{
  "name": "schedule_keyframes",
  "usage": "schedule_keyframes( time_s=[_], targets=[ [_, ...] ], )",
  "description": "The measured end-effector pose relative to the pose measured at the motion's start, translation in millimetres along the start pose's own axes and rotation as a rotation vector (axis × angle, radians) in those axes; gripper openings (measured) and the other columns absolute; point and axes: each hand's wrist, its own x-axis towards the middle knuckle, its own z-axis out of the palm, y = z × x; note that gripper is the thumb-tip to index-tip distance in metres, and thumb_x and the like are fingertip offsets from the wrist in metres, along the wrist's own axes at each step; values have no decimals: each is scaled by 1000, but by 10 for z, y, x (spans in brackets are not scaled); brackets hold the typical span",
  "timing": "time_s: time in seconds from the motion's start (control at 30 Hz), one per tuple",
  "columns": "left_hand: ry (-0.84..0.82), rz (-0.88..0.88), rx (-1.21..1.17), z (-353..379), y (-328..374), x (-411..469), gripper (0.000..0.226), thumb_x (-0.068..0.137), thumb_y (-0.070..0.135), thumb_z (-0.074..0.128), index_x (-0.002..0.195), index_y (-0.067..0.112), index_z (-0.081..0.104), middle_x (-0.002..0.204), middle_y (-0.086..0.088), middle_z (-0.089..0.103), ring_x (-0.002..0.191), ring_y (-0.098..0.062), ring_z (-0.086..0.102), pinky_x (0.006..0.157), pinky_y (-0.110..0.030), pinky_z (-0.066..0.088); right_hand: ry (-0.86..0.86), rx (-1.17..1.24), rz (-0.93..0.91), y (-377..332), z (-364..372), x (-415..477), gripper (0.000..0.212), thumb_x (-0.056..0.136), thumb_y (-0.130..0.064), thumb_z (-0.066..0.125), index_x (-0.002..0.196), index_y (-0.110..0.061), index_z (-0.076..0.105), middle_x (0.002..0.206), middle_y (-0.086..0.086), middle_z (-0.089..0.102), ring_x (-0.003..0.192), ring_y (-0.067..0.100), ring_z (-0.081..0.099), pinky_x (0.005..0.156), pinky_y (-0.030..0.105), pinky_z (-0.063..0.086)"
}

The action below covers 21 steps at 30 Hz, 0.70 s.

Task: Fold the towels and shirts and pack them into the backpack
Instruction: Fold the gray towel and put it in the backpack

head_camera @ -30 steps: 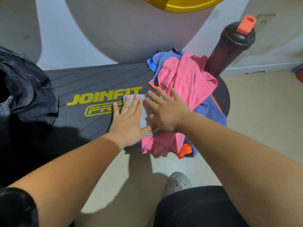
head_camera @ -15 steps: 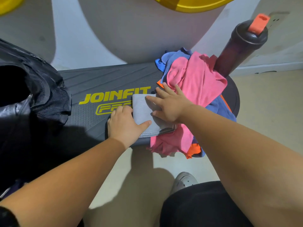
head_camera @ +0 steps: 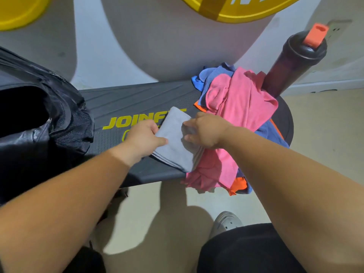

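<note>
Nearest the camera, a grey clog (head_camera: 226, 223) on pale floor (head_camera: 187, 196) and a dark-clad knee (head_camera: 246, 249). Just beyond, at the near edge of the black step platform (head_camera: 137, 99): the folded grey towel (head_camera: 175, 148), right edge against the unfolded heap (head_camera: 242, 107). Held from both sides: left hand (head_camera: 144, 137) with thumb on top and fingers tucked under the left edge, right hand (head_camera: 204, 133) curled round the right edge. Looks like the lift toward the backpack (head_camera: 49, 119), with folding of this piece done. Keep both pinches firm through all the layers (else risk of under-layers slumping open), lift level, and swing left without dragging across the ribbed top. Aim for the dark mouth of the backpack, gaping open on the left end of the platform, and slide the towel in flat. Mind the pink cloth (head_camera: 216, 166) touching the towel's right edge; could snag and come along. Farther right, the heap of pink, blue and orange clothes, not yet folded, spilling over the front edge. Behind it, upright, a dark shaker bottle (head_camera: 295, 62) with an orange cap. Farthest, a white wall (head_camera: 98, 56) with a yellow disc (head_camera: 236, 10) and a socket (head_camera: 338, 26).
</note>
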Motion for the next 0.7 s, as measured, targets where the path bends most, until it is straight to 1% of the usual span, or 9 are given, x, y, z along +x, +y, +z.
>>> schedule_keyframes(
  time_s=[0.1,0.2,0.27,0.33,0.4,0.5,0.6,0.67,0.7],
  targets=[
    [-23,31,41,-438,-108,212,35,67,15,85,91,22,59,73,1,58,64,-21,51,55,-29,37,-92,81,-136,-286,-33,-43,34,96,-49,53,104,-17,60,109,8,62,105,29,56,84,33,44],
    [-52,27,115,-739,-225,362,51,74,14,79,119,25,60,88,3,61,72,-24,60,61,-28,45,-194,109,-200,-518,36,-65,31,96,-52,50,93,-22,59,103,6,64,92,26,54,77,33,42],
    [-81,53,328,-809,-298,390,63,72,36,79,129,27,56,107,6,61,94,-24,60,78,-31,48,-172,28,-156,-586,97,-55,27,98,-51,46,93,-27,56,98,4,60,96,28,55,73,33,37],
    [-100,109,534,-797,-348,364,85,57,65,74,131,31,52,122,3,58,114,-26,54,94,-40,47,-61,4,-61,-606,79,-19,27,98,-50,44,85,-28,55,90,0,53,100,30,57,71,34,40],
    [-104,163,640,-727,-374,300,95,50,75,75,132,33,51,123,1,56,119,-30,49,99,-45,44,79,11,1,-587,56,68,31,97,-51,47,81,-27,57,96,5,58,102,32,57,75,36,45],
    [-75,233,661,-621,-440,252,101,50,75,78,135,29,48,122,-1,53,118,-30,45,98,-45,41,260,68,43,-519,121,258,48,87,-60,58,115,-21,61,116,6,54,115,32,51,91,43,46],
    [-72,252,606,-615,-490,269,106,51,74,79,140,29,44,123,-1,51,119,-29,44,100,-46,39,232,182,3,-488,187,430,88,81,-61,67,152,-23,33,155,2,35,142,29,33,111,46,35],
    [-85,263,583,-642,-499,289,103,53,70,81,140,30,44,123,-1,51,120,-29,44,101,-46,40,176,168,-61,-506,187,535,101,81,-58,72,158,-23,17,164,1,21,150,25,20,119,43,25],
    [-91,264,562,-657,-495,300,99,55,66,83,139,30,46,122,-1,52,119,-29,46,100,-46,41,149,148,-87,-528,186,574,103,80,-56,73,159,-23,14,164,1,21,150,24,20,119,42,24]
  ],
)
